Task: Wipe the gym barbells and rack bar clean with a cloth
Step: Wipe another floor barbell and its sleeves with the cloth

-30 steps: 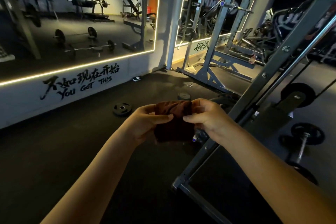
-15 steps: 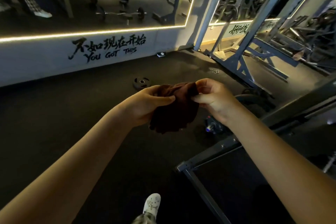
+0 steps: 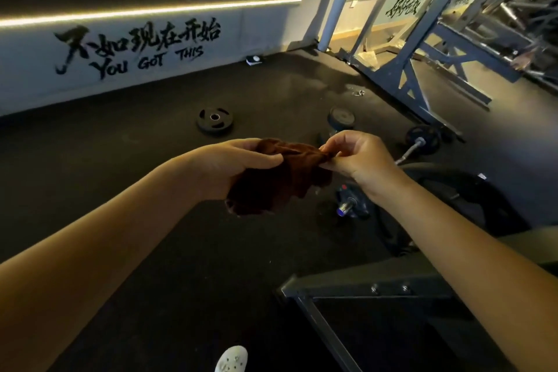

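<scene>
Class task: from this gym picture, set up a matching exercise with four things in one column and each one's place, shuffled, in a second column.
1 cloth
2 weight plate
3 white shoe
4 black lettering

A painted on the wall
B at the picture's bottom edge
C gripped by the left hand and pinched by the right hand
D flat on the floor

Pairs: 1-C, 2-D, 3-B, 4-A

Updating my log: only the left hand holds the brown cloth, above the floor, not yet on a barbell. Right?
Not only the left: the head view shows the left hand gripping the cloth and the right hand pinching its other end. It is above the floor, not yet on a barbell.
</scene>
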